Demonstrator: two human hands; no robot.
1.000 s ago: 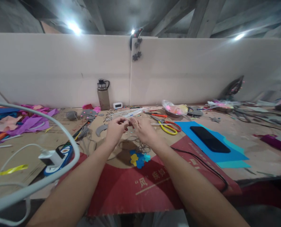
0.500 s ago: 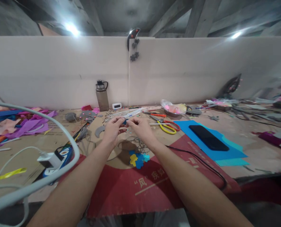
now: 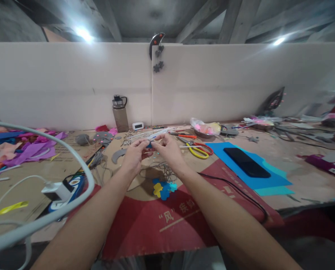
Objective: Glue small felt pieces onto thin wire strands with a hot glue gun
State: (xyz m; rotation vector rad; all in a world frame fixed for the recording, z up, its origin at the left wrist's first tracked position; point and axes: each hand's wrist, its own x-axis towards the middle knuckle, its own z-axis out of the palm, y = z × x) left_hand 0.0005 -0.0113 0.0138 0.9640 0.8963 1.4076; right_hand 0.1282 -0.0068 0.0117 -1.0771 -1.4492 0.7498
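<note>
Both hands (image 3: 133, 155) (image 3: 169, 153) angle inward, close together, pinching a small blue piece (image 3: 149, 144).

- Left hand (image 3: 134, 154) and right hand (image 3: 169, 153) are meeting at the fingertips, pinching a small dark-blue piece (image 3: 149, 144); its outline is being mostly hidden by fingers.
- Loose cord (image 3: 165, 172) is lying tangled just below the hands.
- Yellow and blue cut-outs (image 3: 165, 191) are lying nearer the wearer, overlapping.
- Grey crescent (image 3: 118, 155) is resting beside the left hand.
- Scissors (image 3: 199, 153), red-and-yellow-handled, are lying right of the hands.
- Black phone (image 3: 246, 162) is resting on a blue sheet (image 3: 271, 182).
- Bottle (image 3: 120, 118) is standing upright near the white partition (image 3: 57, 86).
</note>
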